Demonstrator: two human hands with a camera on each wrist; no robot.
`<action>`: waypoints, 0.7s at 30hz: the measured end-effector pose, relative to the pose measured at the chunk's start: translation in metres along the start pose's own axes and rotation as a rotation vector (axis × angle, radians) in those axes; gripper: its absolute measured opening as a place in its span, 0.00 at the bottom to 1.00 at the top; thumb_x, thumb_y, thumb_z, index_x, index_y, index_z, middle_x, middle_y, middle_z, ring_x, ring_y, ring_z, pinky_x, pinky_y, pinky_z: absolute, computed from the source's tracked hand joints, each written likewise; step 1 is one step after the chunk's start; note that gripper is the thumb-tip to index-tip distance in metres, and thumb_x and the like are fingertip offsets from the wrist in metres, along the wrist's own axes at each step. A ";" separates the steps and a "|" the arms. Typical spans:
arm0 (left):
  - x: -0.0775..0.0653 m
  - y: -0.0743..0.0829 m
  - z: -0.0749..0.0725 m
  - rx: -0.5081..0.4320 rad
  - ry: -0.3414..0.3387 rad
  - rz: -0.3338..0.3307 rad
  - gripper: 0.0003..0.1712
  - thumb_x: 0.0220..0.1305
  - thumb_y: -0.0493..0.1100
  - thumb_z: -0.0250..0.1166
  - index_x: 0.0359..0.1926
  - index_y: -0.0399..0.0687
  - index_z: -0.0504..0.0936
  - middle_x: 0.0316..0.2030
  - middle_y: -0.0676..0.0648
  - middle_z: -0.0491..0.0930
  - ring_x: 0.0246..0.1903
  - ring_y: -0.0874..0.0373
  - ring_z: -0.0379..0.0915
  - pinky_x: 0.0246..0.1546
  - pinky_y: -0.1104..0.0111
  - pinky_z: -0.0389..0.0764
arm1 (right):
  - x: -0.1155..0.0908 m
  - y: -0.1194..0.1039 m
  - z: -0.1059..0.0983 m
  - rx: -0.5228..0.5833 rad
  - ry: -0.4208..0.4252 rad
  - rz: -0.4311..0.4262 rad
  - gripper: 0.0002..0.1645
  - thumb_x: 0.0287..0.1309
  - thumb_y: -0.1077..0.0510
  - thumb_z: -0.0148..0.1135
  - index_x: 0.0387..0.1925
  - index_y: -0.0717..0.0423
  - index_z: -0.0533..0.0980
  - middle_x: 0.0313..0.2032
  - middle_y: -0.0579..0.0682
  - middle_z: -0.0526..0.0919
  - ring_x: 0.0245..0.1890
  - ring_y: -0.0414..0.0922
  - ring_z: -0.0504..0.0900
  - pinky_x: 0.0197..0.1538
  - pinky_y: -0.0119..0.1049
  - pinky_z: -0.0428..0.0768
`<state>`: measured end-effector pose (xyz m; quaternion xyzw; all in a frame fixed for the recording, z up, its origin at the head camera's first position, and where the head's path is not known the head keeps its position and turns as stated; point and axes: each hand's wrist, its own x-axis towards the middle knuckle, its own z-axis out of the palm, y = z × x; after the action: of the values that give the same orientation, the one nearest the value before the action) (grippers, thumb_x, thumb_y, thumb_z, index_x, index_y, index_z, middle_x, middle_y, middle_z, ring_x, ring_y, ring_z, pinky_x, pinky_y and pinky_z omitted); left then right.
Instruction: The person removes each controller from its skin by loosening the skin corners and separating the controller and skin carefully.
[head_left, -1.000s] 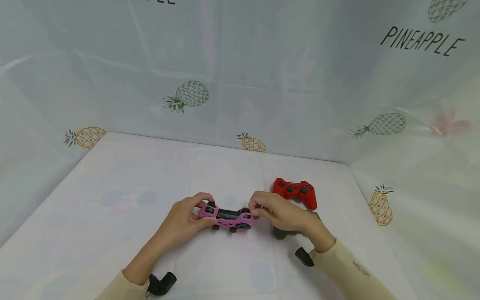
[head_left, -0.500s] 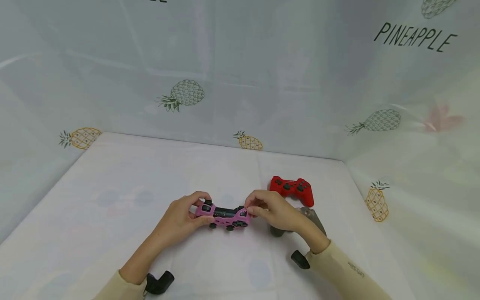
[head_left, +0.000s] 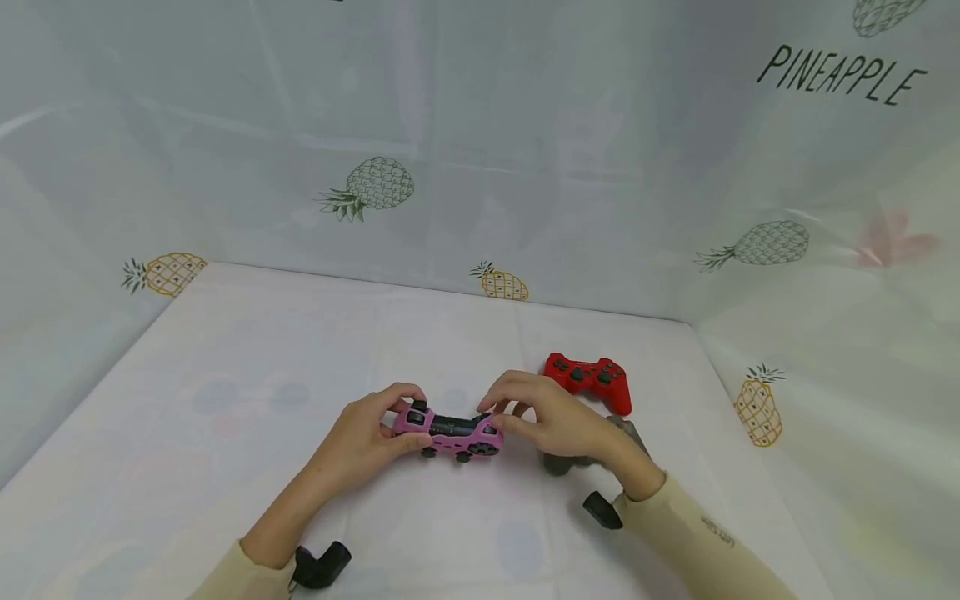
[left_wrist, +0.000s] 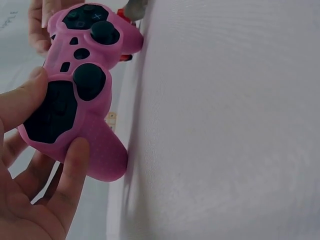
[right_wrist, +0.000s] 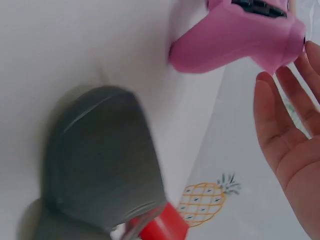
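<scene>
A game controller in a pink silicone sleeve point(head_left: 442, 442) stands on its grips at the middle of the table, top edge with shoulder buttons upward. My left hand point(head_left: 367, 437) holds its left end, thumb on the button side and fingers behind. In the left wrist view, the pink controller point(left_wrist: 102, 145) shows two black thumbsticks and dark button areas. My right hand point(head_left: 547, 408) is at the other end, thumb and fingers parted around the top right corner. In the right wrist view its fingertips lie right at the sleeve's edge point(right_wrist: 285, 50), the fingers mostly extended.
A red game controller point(head_left: 611, 390) lies behind my right hand. Under the right wrist is a dark grey controller point(head_left: 558, 464), partly hidden by the arm. Pineapple-print sheeting point(head_left: 465, 125) hangs around the white table point(head_left: 300, 350). Black wrist mounts point(head_left: 322, 567) stick out near both sleeves.
My right hand's fingers have loosened from a pinch on the controller's top right corner and spread apart. The left hand keeps its hold. The view shifts slightly.
</scene>
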<state>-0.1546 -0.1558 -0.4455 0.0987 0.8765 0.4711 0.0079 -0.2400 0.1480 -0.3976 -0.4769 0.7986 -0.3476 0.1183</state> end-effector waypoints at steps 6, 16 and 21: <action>0.001 0.002 0.000 -0.008 -0.008 -0.002 0.29 0.61 0.56 0.79 0.59 0.60 0.79 0.48 0.48 0.84 0.29 0.65 0.84 0.37 0.66 0.81 | 0.004 -0.006 -0.004 -0.080 -0.020 -0.093 0.14 0.73 0.60 0.67 0.56 0.47 0.84 0.52 0.41 0.87 0.48 0.37 0.82 0.47 0.38 0.84; 0.002 0.003 0.000 0.007 -0.002 -0.017 0.29 0.61 0.57 0.79 0.60 0.61 0.79 0.49 0.47 0.85 0.29 0.64 0.83 0.37 0.65 0.81 | 0.002 -0.011 -0.008 -0.098 0.003 -0.062 0.13 0.66 0.62 0.74 0.50 0.48 0.87 0.48 0.40 0.90 0.47 0.35 0.86 0.47 0.41 0.86; 0.001 0.002 -0.001 0.008 0.008 -0.021 0.29 0.61 0.57 0.79 0.60 0.61 0.79 0.50 0.46 0.85 0.28 0.65 0.83 0.36 0.65 0.81 | 0.001 -0.008 -0.007 -0.052 0.045 -0.040 0.13 0.64 0.63 0.75 0.49 0.50 0.87 0.46 0.40 0.90 0.45 0.34 0.88 0.49 0.34 0.86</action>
<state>-0.1550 -0.1549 -0.4432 0.0875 0.8793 0.4680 0.0091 -0.2381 0.1476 -0.3871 -0.4877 0.8001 -0.3396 0.0812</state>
